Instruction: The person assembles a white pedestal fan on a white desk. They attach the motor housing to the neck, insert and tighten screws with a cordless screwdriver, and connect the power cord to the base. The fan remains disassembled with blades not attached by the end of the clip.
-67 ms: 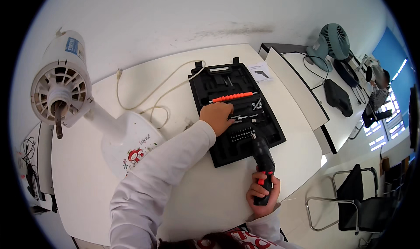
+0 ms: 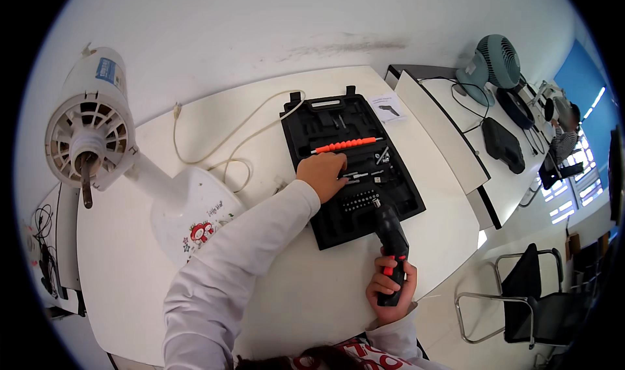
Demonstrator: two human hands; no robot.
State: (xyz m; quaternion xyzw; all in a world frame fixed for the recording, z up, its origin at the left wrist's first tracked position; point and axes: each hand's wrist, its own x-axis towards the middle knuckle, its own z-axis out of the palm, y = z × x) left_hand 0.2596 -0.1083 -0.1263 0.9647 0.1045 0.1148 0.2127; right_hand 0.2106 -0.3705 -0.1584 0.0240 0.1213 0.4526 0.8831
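Note:
My right hand [image 2: 389, 295] grips a black cordless screwdriver [image 2: 392, 246] with red buttons, its metal chuck pointing away from me over the near end of an open black tool case [image 2: 325, 232]. Over the case's middle, my left hand [image 2: 321, 176] reaches in with fingers curled down by the small metal bits and sockets. Whatever its fingertips pinch is hidden. Just beyond that hand lies an orange flexible shaft [image 2: 347, 144]. A block of short screwdriver bits [image 2: 361, 201] sits between my two hands.
At the left stands a white fan [image 2: 91, 136] without blades or grille, its base [image 2: 195, 207] on the white table [image 2: 293, 305]. Its cable [image 2: 224, 139] loops toward the case. A printed leaflet [image 2: 388, 107] touches the case's far right corner. Farther right are a grey-green fan [image 2: 498, 61] and a chair [image 2: 537, 305].

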